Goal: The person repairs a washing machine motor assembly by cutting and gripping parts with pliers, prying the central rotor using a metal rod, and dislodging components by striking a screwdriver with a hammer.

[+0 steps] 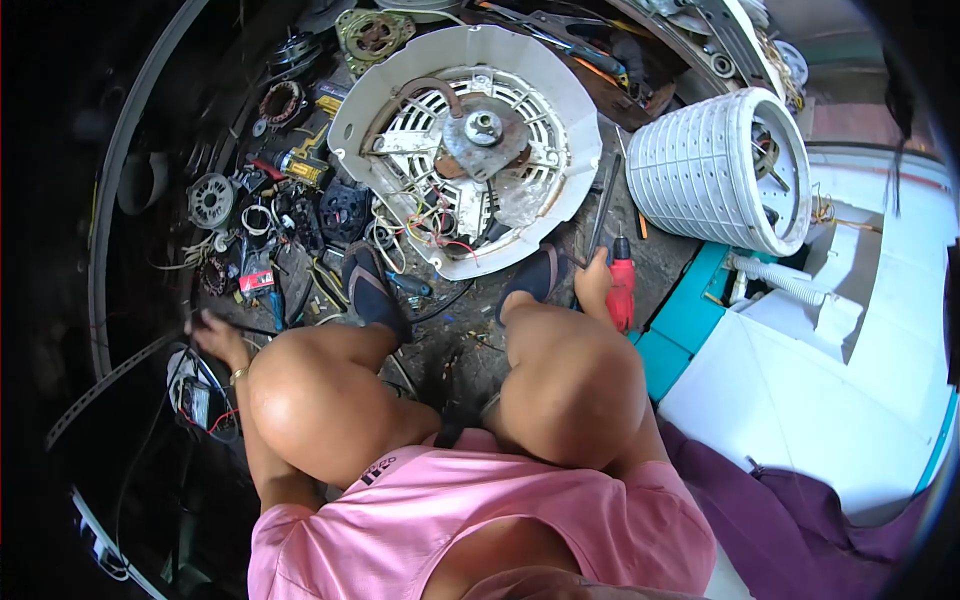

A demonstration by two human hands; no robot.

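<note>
My right hand (pixel 594 283) is closed around the lower end of a long dark metal bar (pixel 606 205), right beside a red power drill (pixel 621 287). Out to the left, my left hand (pixel 212 337) is over the cluttered floor near a black cable; its fingers are blurred, and I cannot make out whether they grip anything. In front of my feet lies a white washing-machine tub base (pixel 355 125) with a slotted bottom. A metal plate with a central hub (pixel 484 127) sits in its middle, and thin coloured wires (pixel 430 218) trail over its near side.
A white perforated spin basket (pixel 690 170) lies on its side at the right, near a white and teal machine cabinet (pixel 740 375). Motor parts, pliers (pixel 328 283) and a yellow drill (pixel 303 163) crowd the left floor. More tools lie at the back right, including a screwdriver (pixel 597 71).
</note>
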